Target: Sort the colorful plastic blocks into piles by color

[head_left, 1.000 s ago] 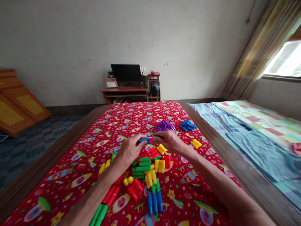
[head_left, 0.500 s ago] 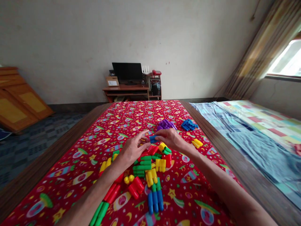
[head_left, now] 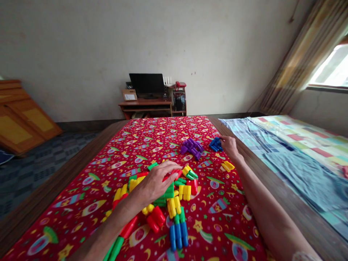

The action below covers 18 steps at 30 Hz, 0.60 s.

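My left hand (head_left: 160,181) is over the heap of mixed plastic building blocks, fingers apart and slightly curved. Its fingertips are close to a red block (head_left: 177,173); whether they touch it I cannot tell. Farther off to the right, my right hand (head_left: 230,146) is at the small pile of blue blocks (head_left: 215,144), thumb and fingers pinched at its right edge on a blue block that they partly hide. A pile of purple blocks (head_left: 192,147) lies to the left of the blue ones. Nearer me are a yellow block (head_left: 185,192) and a joined blue-and-green piece (head_left: 178,235).
A lone yellow block (head_left: 227,166) lies below the right wrist. Red patterned cloth (head_left: 217,224) covers the table, with a wooden border (head_left: 251,170) showing. To the right is a bed (head_left: 304,163); a desk with a monitor (head_left: 148,85) stands by the far wall.
My right hand has moved right and away from me, from the blue block held between both hands to the blue pile. My left hand has dropped back over the mixed heap.
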Tool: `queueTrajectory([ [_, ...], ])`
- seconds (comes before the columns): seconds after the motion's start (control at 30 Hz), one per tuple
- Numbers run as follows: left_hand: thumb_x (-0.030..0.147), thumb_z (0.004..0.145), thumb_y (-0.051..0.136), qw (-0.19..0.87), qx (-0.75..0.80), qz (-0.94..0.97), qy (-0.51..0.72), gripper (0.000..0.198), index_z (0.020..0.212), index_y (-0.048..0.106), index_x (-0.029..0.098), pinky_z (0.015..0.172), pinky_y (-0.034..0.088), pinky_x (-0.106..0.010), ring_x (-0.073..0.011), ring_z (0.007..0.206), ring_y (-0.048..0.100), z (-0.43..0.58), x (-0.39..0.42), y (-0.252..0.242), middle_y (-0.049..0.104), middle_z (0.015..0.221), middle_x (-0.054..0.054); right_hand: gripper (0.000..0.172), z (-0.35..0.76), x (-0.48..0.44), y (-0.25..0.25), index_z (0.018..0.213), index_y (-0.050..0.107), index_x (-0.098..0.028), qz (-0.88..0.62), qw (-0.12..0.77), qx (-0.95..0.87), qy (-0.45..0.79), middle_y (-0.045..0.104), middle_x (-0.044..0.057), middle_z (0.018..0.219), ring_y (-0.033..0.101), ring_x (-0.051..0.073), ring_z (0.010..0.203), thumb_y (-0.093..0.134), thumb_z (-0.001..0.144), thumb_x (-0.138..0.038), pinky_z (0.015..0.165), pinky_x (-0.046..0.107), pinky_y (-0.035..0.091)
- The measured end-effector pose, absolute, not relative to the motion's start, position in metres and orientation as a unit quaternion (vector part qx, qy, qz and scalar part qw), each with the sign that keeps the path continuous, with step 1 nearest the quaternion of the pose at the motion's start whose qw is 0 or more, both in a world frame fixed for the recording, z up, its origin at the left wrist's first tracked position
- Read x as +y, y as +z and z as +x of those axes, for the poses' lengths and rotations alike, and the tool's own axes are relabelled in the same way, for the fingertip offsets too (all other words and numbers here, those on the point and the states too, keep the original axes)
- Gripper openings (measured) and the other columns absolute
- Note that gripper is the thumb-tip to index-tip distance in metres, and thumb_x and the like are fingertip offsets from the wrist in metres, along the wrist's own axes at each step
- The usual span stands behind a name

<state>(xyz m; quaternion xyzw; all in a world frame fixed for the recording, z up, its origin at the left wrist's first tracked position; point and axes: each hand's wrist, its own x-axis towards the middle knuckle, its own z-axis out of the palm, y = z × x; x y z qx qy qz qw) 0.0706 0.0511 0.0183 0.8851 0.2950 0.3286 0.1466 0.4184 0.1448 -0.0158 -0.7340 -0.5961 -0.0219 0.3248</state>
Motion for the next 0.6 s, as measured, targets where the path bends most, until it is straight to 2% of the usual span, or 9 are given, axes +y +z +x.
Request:
queueTrajectory([
  [0.1, 0.031, 0.096, 0.045, 0.148, 0.305, 0.893, 0.295, 0.028, 0.109, 0.068, 0.02, 0.094, 0.052, -0.03, -0.0178, 0.102, 0.065, 0.065, 0.052, 0.014, 0.07, 0.108, -0.007, 0.029, 0.415, 0.141, -0.013, 0.089, 0.076, -0.011, -0.722, 0.307, -0.62, -0.029, 0.075, 0.013, 0.085, 0.067, 0.021, 0.079, 0.049, 0.086, -0.019, 0.071, 0.025, 0.044],
  [0.17, 0.037, 0.096, 0.048, 0.141, 0.301, 0.91, 0.248, 0.034, 0.119, 0.065, 0.021, 0.101, 0.048, -0.036, -0.0215, 0.115, 0.06, 0.065, 0.047, 0.012, 0.067, 0.121, -0.009, 0.03, 0.411, 0.136, -0.006, 0.086, 0.075, -0.011, -0.705, 0.318, -0.632, -0.053, 0.074, 0.012, 0.08, 0.065, 0.02, 0.076, 0.047, 0.087, -0.021, 0.068, 0.025, 0.042],
  [0.27, 0.052, 0.088, 0.057, 0.11, 0.269, 0.946, 0.146, 0.052, 0.135, 0.053, 0.029, 0.114, 0.029, -0.053, -0.0303, 0.138, 0.037, 0.073, 0.025, 0.008, 0.05, 0.144, -0.006, 0.031, 0.397, 0.126, 0.01, 0.081, 0.073, -0.011, -0.663, 0.334, -0.665, -0.08, 0.07, 0.009, 0.071, 0.06, 0.017, 0.067, 0.045, 0.087, -0.021, 0.062, 0.024, 0.037],
  [0.33, 0.058, 0.083, 0.06, 0.096, 0.24, 0.962, 0.093, 0.061, 0.138, 0.048, 0.034, 0.117, 0.017, -0.059, -0.0322, 0.144, 0.025, 0.081, 0.006, 0.005, 0.043, 0.151, -0.002, 0.03, 0.38, 0.117, 0.022, 0.078, 0.071, -0.011, -0.622, 0.332, -0.705, -0.079, 0.065, 0.006, 0.064, 0.054, 0.014, 0.059, 0.044, 0.088, -0.02, 0.058, 0.024, 0.033],
  [0.4, 0.058, 0.085, 0.059, 0.087, 0.226, 0.968, 0.07, 0.057, 0.136, 0.049, 0.035, 0.119, 0.011, -0.057, -0.0297, 0.145, 0.024, 0.086, -0.008, 0.0, 0.042, 0.151, 0.002, 0.03, 0.359, 0.108, 0.032, 0.077, 0.07, -0.012, -0.577, 0.316, -0.751, -0.061, 0.061, 0.004, 0.059, 0.048, 0.011, 0.054, 0.043, 0.089, -0.019, 0.055, 0.024, 0.03],
  [0.47, 0.05, 0.091, 0.054, 0.067, 0.237, 0.967, 0.068, 0.046, 0.134, 0.052, 0.033, 0.121, 0.006, -0.053, -0.0256, 0.143, 0.029, 0.085, -0.013, -0.006, 0.044, 0.15, 0.004, 0.027, 0.336, 0.097, 0.036, 0.081, 0.07, -0.012, -0.528, 0.284, -0.8, -0.018, 0.061, 0.003, 0.06, 0.047, 0.01, 0.052, 0.045, 0.09, -0.018, 0.054, 0.024, 0.03],
  [0.53, 0.04, 0.095, 0.051, 0.039, 0.264, 0.96, 0.081, 0.036, 0.13, 0.055, 0.031, 0.121, 0.003, -0.051, -0.0232, 0.14, 0.034, 0.077, -0.009, -0.011, 0.046, 0.148, 0.004, 0.023, 0.316, 0.085, 0.035, 0.089, 0.071, -0.014, -0.476, 0.232, -0.847, 0.039, 0.065, 0.003, 0.067, 0.052, 0.011, 0.056, 0.048, 0.09, -0.017, 0.055, 0.023, 0.033],
  [0.6, 0.036, 0.096, 0.05, 0.013, 0.291, 0.951, 0.102, 0.031, 0.124, 0.06, 0.03, 0.121, 0.003, -0.051, -0.0226, 0.139, 0.037, 0.062, -0.002, -0.013, 0.046, 0.148, 0.003, 0.02, 0.302, 0.075, 0.028, 0.098, 0.07, -0.017, -0.43, 0.173, -0.883, 0.079, 0.07, 0.006, 0.081, 0.06, 0.013, 0.067, 0.053, 0.09, -0.02, 0.061, 0.023, 0.04],
])
